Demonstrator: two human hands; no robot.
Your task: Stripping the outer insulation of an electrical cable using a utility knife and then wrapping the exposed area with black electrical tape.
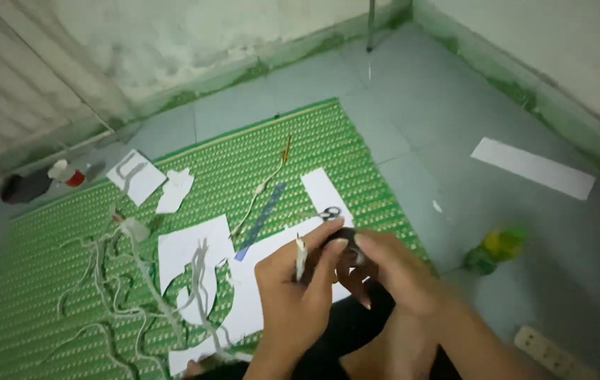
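Note:
My left hand [293, 288] and my right hand [384, 271] meet just above my lap, over a green patterned mat [47, 317]. Between them they grip a small dark roll-like object [341, 238]; what it is stays unclear. My left hand also pinches a short white cord end [301, 257]. Small scissors [329, 213] lie on a white paper sheet [321, 188] just beyond my fingers. A blue ruler [261, 219] lies slanted to the left of them.
Tangled white cords [128, 281] and cut white paper pieces [191, 250] cover the mat's left half. A long cord with an orange tip [272, 176] runs up the mat. A green-yellow object [493, 250], a white paper strip [532, 167] and a power strip [550, 352] lie on the grey floor at right.

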